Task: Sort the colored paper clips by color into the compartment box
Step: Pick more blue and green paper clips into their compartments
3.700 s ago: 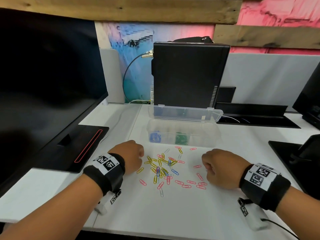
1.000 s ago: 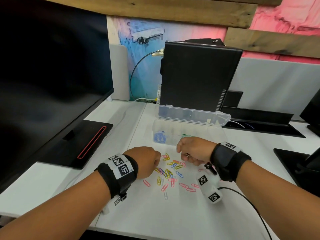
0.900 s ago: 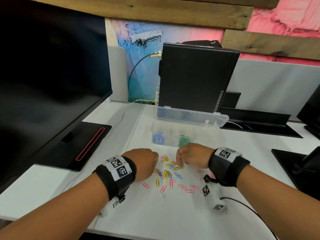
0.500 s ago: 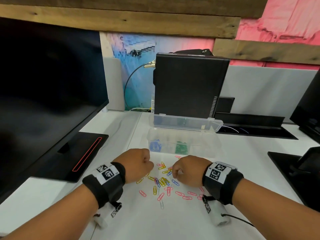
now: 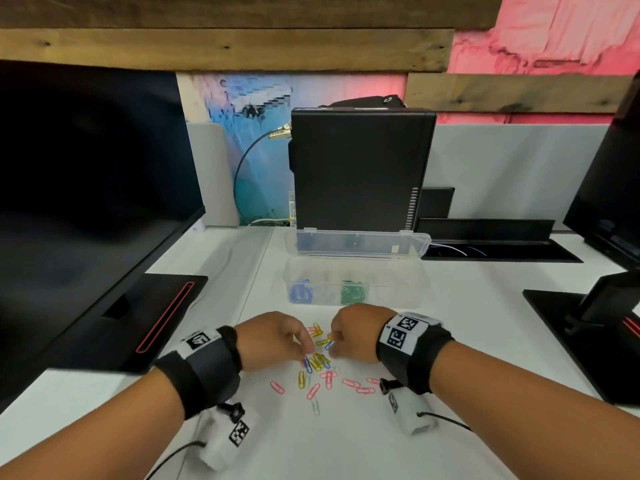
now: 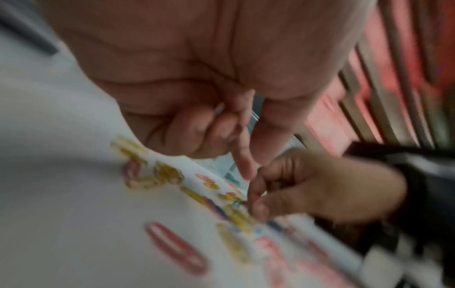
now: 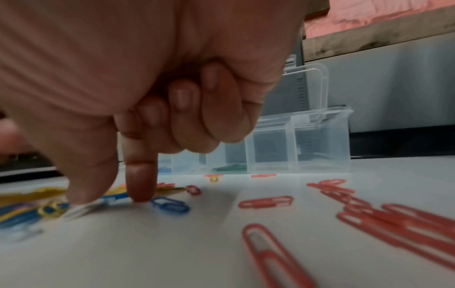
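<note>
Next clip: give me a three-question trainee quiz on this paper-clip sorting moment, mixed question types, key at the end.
1. True or false: the box lid is closed.
2. Which clip colours already sit in the box? A) blue and green B) red and yellow C) only red
3. Fill in: the right hand extends its index finger down to the table beside a ___ clip.

Key: 1 false, the lid stands open; 2 A, blue clips and green clips; 3 blue.

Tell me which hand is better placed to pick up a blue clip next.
Probably the right hand: its index fingertip is down on the desk at a blue paper clip, thumb alongside. The left hand hovers over the yellow clips.
</note>
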`<act>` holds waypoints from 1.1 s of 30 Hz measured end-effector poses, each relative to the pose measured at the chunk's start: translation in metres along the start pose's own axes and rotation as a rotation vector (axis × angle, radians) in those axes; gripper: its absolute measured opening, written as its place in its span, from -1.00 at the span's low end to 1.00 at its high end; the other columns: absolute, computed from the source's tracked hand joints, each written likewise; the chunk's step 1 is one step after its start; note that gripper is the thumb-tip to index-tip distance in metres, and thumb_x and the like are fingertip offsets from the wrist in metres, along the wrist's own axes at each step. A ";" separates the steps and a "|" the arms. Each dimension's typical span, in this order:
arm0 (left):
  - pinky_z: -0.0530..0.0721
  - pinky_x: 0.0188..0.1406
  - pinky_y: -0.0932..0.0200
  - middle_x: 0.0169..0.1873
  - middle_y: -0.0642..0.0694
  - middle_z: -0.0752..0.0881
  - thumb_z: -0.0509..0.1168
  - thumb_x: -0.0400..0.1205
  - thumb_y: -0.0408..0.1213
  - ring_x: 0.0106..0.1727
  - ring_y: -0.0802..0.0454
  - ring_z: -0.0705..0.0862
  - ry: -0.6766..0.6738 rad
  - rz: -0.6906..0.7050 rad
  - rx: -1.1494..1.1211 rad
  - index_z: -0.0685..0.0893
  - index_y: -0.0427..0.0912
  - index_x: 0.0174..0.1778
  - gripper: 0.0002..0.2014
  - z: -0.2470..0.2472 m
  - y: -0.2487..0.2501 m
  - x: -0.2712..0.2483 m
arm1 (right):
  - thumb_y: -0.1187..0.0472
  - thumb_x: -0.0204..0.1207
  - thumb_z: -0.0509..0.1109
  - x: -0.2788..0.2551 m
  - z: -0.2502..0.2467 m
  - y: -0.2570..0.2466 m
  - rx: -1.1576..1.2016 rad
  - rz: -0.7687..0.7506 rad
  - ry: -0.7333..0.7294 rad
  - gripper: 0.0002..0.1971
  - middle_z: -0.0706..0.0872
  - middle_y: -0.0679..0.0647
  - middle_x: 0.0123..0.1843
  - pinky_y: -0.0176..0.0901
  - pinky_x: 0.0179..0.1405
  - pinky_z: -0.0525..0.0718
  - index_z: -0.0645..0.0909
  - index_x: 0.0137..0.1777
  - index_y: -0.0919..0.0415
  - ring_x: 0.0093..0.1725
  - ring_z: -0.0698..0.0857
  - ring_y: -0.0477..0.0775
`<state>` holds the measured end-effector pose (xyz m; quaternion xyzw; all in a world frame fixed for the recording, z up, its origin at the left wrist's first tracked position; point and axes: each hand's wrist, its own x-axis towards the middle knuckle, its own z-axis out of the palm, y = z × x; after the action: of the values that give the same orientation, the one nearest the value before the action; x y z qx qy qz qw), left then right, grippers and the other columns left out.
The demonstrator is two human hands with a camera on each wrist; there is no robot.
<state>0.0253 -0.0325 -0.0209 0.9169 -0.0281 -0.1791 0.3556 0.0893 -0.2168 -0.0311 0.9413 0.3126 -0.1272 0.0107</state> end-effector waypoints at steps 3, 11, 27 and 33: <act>0.45 0.25 0.40 0.23 0.25 0.69 0.18 0.68 -0.21 0.26 0.19 0.61 -0.024 0.069 0.554 0.74 0.21 0.23 -0.67 0.003 0.003 0.002 | 0.13 0.56 0.36 0.013 0.005 0.001 -0.032 0.033 -0.029 -0.76 0.66 0.10 -0.19 -0.05 -0.08 0.73 0.49 -0.32 0.17 -0.11 0.70 0.18; 0.42 0.02 0.40 -0.08 0.27 0.64 0.24 0.68 -0.09 0.00 0.24 0.58 0.010 0.162 0.608 0.79 0.19 0.12 -0.76 -0.001 0.007 -0.008 | 0.07 0.39 0.45 0.010 0.006 0.012 -0.004 0.076 -0.184 -0.84 0.71 0.07 -0.13 -0.03 -0.05 0.75 0.60 -0.18 0.13 -0.17 0.69 0.12; 0.64 -0.04 0.08 0.03 0.02 0.64 0.24 0.60 -0.28 0.01 -0.08 0.65 -0.168 0.286 1.000 0.68 0.03 0.11 -0.78 0.014 0.018 -0.005 | 0.39 0.46 0.06 -0.004 -0.055 0.087 1.806 0.379 0.221 -0.86 0.46 0.09 -0.42 -0.34 -0.65 0.27 0.41 -0.11 0.20 -0.59 0.33 -0.05; 0.53 0.02 0.19 0.10 0.07 0.64 0.22 0.65 -0.18 0.15 0.00 0.62 -0.159 0.271 0.906 0.68 0.13 0.24 -0.71 0.009 0.011 -0.006 | 0.20 0.72 0.14 0.018 -0.059 0.063 2.120 0.389 0.140 -0.65 0.65 0.41 0.17 0.04 -0.21 0.81 0.49 0.30 0.49 0.08 0.71 0.33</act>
<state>0.0178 -0.0454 -0.0178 0.9512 -0.2496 -0.1703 -0.0627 0.1536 -0.2509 0.0178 0.5100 -0.1117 -0.2751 -0.8073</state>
